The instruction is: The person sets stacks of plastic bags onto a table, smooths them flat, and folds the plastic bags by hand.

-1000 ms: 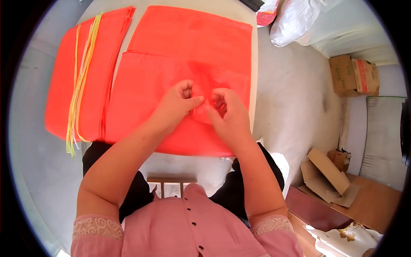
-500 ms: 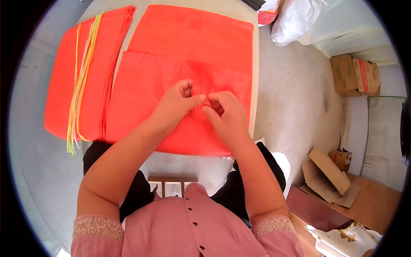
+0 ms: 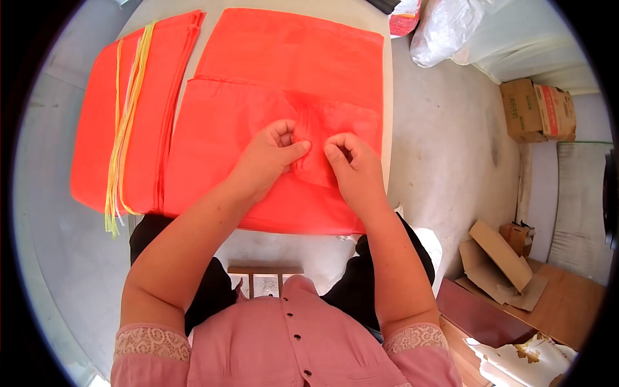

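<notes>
Thin red fabric sheets (image 3: pixel 232 142) lie stacked in front of me, one folded edge crossing the upper part. My left hand (image 3: pixel 274 151) is closed, pinching a gathered pucker of the top red sheet between thumb and fingers. A short distance to its right, my right hand (image 3: pixel 354 168) is held in a pinch above the same sheet. Whatever sits between those fingertips, if anything, is too small to make out. To the left lies a second red stack (image 3: pixel 97 142), with a bundle of yellow and white strings (image 3: pixel 129 109) laid lengthwise over it.
Pale table (image 3: pixel 387 97) edges show beside the red sheets. Off to the right are a cardboard box (image 3: pixel 538 111), an opened carton (image 3: pixel 496 264) on a brown surface, and a white plastic bag (image 3: pixel 445 32). A wooden stool (image 3: pixel 264 271) shows below the table.
My right hand has moved right, away from my left hand, which keeps its pinch on the gathered red fabric. The whole view has shifted slightly.
</notes>
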{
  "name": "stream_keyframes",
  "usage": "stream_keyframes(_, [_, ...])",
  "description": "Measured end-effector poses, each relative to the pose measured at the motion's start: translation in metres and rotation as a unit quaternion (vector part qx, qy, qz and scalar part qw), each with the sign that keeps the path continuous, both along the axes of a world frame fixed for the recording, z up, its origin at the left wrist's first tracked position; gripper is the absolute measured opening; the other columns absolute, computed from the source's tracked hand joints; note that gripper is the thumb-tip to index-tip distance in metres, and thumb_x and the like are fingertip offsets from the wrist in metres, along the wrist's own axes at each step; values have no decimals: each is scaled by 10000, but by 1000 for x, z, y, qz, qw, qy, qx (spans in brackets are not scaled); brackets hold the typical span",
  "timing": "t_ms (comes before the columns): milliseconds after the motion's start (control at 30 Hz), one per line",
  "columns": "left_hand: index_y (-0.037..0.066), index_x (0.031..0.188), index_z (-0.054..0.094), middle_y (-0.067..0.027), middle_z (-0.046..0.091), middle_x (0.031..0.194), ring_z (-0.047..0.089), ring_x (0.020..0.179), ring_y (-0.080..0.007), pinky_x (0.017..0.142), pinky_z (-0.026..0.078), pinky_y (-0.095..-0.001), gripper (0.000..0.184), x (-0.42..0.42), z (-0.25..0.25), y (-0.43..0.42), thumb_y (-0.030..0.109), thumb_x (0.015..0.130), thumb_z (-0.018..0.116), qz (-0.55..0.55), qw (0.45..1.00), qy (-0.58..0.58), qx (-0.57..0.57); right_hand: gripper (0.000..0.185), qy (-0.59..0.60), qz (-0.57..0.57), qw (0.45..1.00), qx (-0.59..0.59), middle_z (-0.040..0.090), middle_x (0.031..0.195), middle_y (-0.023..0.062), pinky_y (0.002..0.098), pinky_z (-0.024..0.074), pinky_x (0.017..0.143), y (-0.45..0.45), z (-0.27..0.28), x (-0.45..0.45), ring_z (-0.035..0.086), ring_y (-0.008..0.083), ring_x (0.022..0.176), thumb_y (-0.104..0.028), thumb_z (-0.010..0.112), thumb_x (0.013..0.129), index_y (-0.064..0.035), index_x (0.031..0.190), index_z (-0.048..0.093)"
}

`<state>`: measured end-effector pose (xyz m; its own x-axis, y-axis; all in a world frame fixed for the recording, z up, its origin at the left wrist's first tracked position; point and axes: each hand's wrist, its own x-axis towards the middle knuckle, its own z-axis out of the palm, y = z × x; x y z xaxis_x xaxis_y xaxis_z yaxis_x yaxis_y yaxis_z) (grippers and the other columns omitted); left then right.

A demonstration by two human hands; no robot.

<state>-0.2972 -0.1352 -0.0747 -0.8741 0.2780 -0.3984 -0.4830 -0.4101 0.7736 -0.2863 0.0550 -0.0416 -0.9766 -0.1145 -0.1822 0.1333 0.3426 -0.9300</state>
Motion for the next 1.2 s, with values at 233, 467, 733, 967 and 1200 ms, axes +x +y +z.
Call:
stream_keyframes(233, [52,1170,628,-4,698,1038,661,924,-74,789,545,-236,195,1,3,3,37,984,682,17,1000,9,-2,335,161,75,968,175,676,1134,152,390,560,857,-5,5,8,688,276,983,-170,768,918,-19,1187,637])
stream_keyframes(467, [44,1193,620,-17,702,1089,668,971,-85,834,545,-233,215,2,8,5,30,985,673,15,1000,11,14,231,104,-15,985,137,688,1058,144,376,545,826,16,8,-3,692,280,971,-156,748,931,-25,1106,670])
stream_keyframes(733, [52,1203,620,0,699,1079,661,962,-69,810,536,-226,222,2,5,4,45,989,681,11,1000,7,-1,310,266,-19,954,140,678,1098,157,392,539,845,28,17,-7,683,300,983,-195,780,893,-26,1129,671])
stream_keyframes(967, [73,1204,618,-8,705,1112,678,985,-75,833,562,-229,213,1,-3,1,52,1002,685,7,1000,6,-7,282,214,65,962,157,674,1055,164,414,556,825,-4,-6,6,687,325,943,-147,772,890,-10,1112,664])
stream_keyframes(1200, [85,1181,613,4,692,1091,668,989,-73,855,553,-230,183,0,-5,0,59,1011,677,10,1000,-7,-11,181,119,31,990,67,679,1019,150,372,550,808,-4,-7,5,681,279,899,-116,727,939,8,1064,684])
